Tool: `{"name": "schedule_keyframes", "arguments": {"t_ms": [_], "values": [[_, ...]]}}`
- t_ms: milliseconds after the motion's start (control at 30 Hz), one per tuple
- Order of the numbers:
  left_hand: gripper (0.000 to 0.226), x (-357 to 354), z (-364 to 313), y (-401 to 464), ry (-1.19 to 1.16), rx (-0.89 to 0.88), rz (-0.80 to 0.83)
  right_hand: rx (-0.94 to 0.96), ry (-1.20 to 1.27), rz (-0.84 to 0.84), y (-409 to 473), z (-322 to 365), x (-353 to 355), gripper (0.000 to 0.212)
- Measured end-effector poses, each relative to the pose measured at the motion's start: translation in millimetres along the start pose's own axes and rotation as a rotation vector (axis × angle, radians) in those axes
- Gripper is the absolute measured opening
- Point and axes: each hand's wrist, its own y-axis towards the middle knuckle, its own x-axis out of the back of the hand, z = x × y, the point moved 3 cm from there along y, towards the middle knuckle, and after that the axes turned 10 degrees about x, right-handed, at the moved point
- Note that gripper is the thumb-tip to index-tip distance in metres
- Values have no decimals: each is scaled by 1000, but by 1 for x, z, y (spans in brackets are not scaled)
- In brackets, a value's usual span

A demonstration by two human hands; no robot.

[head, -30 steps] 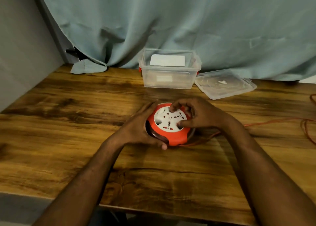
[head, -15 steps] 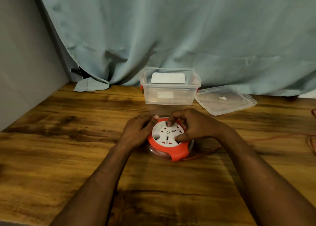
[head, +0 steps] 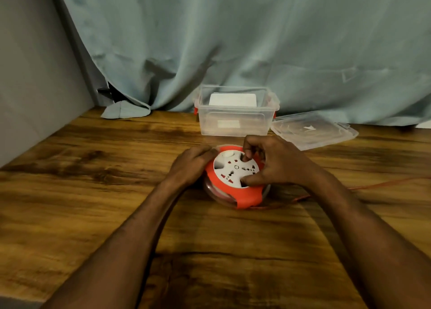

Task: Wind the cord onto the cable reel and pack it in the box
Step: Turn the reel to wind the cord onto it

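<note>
A round cable reel [head: 235,180] with an orange rim and a white socket face lies flat on the wooden table [head: 70,192]. My left hand [head: 192,162] clasps its left edge. My right hand [head: 272,164] rests on top, a finger and the thumb set into holes of the white face. A thin orange cord [head: 373,185] runs from under the reel to the right, off the frame. The clear plastic box [head: 235,122] stands open behind the reel, with a white block inside.
The box's clear lid [head: 314,131] lies flat to the right of the box. A grey-blue curtain [head: 233,47] hangs along the table's back edge. A grey wall [head: 30,75] borders the table on the left.
The white face has turned under my right hand, whose fingers sit in different holes. The view has tilted up, so reel and hands appear lower. The left hand stays on the rim.
</note>
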Motion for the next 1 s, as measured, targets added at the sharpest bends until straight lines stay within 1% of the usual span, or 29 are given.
{"name": "schedule_keyframes", "arguments": {"t_ms": [67, 133, 233, 300, 367, 433, 533, 600, 633, 667, 733, 800, 867, 933, 1000], "values": [[37, -2, 4, 5, -145, 17, -20, -14, -30, -34, 1, 2, -2, 46], [38, -4, 9, 12, -249, 50, -48, -43, -93, -69, 2, 3, -8, 47], [41, -6, 11, 23, -279, 63, -105, -152, -150, -144, 5, 3, -17, 49], [37, -10, 7, 27, -287, 24, -110, -257, -165, -212, 7, 0, -22, 55], [27, -12, 3, 29, -330, -26, -103, -303, -184, -302, 7, 2, -27, 63], [16, -14, -3, 25, -381, -63, -81, -281, -192, -369, 8, 6, -33, 57], [19, -13, -6, 21, -451, -96, -45, -194, -204, -407, 9, 12, -39, 44], [21, -9, -7, 20, -482, -89, -43, -105, -176, -421, 9, 13, -35, 30], [21, -6, -6, 20, -487, -79, -32, -40, -143, -413, 8, 13, -31, 22], [20, -4, -6, 19, -485, -69, -15, 28, -115, -383, 7, 13, -27, 18], [22, -2, -5, 19, -477, -62, 20, 121, -126, -281, 7, 11, -19, 27], [26, 1, -5, 21, -469, -52, 23, 122, -141, -188, 7, 6, -15, 39], [27, 3, -5, 24, -485, -51, 10, 98, -136, -139, 7, -1, -14, 48], [30, 3, -5, 26, -493, -45, 0, 69, -149, -91, 7, -4, -14, 52], [30, 3, -5, 28, -497, -42, 4, 36, -130, -71, 8, -7, -14, 51]]}}
